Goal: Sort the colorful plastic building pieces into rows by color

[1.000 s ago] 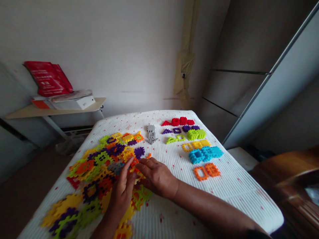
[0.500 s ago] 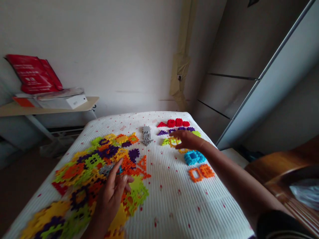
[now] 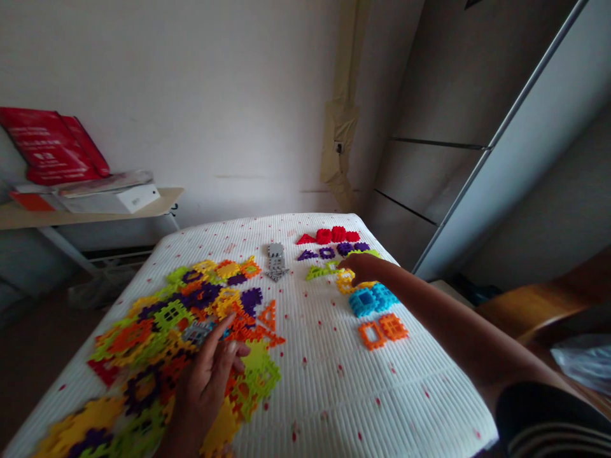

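Right hand (image 3: 363, 266) is hovering over yellow pieces (image 3: 344, 283), fingers' grip hidden; I am judging row alignment matters most. Left hand (image 3: 206, 380) is resting, fingers spread, on mixed pile (image 3: 157, 318)

White ribbed mattress (image 3: 334, 394), loose heap of colourful plastic tiles (image 3: 191, 318), sorted colour rows (image 3: 353, 273), grey pieces (image 3: 275, 259)
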`<state>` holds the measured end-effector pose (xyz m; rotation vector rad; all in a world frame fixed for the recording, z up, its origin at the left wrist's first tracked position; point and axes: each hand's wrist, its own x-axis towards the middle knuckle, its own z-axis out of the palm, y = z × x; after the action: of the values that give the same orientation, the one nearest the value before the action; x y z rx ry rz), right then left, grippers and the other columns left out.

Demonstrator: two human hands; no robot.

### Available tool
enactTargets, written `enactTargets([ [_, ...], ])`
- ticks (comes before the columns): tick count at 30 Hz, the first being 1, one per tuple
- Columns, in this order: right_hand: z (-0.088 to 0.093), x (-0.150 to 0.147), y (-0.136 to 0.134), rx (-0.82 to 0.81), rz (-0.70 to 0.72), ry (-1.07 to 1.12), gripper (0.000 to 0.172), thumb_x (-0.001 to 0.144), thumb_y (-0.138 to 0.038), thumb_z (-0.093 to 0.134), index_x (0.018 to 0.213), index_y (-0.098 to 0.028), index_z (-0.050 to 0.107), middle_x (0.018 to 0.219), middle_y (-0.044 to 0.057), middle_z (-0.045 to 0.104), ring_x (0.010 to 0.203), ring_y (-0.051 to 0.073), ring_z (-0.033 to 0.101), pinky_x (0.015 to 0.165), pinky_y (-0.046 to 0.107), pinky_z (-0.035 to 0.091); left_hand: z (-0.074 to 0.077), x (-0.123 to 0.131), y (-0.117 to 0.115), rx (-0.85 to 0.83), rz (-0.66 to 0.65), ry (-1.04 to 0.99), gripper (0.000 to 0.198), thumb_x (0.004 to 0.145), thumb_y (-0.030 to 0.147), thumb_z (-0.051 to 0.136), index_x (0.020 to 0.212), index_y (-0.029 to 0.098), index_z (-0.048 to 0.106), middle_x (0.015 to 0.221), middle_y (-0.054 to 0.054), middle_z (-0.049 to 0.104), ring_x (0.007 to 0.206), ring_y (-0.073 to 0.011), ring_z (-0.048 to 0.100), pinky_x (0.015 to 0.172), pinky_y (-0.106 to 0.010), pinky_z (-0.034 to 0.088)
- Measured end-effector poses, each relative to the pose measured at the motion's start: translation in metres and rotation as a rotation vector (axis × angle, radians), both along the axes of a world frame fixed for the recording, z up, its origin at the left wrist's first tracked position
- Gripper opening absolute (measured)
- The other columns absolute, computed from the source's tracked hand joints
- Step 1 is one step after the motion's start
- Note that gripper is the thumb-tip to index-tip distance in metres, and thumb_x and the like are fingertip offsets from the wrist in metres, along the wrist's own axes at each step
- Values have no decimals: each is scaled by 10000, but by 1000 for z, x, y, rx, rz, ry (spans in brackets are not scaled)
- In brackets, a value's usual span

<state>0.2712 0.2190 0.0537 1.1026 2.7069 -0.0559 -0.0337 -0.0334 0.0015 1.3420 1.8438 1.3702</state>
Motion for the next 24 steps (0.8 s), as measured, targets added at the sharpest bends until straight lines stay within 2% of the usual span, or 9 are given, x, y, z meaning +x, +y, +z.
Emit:
enactTargets([
  [6,-8,-3,0,-20,4,-7,664,598,-227,807,1223,-205,585,1146,98,643,1009,258,610,856,317,458,-4,-7,3,-24,-37,27,645,808,585,430,1300,169,459,769,-41,705,599,-168,638,618,-294,533],
  [17,-10,-2,2,-51,33,1,609,610,-265,804,1184,-197,610,1085,83,674,959,238,631,823,296,466,-12,-11,4,-20,-52,20,616,826,566,424,1294,167,463,787,-50,699,605,-166,637,620,-301,537],
  [24,-17,-2,3,-50,78,6,618,618,-278,796,1194,-166,602,1166,123,633,1051,265,592,897,346,445,-11,-13,5,-24,-57,19,584,829,549,434,1275,176,479,786,-48,697,600,-162,638,616,-296,536],
])
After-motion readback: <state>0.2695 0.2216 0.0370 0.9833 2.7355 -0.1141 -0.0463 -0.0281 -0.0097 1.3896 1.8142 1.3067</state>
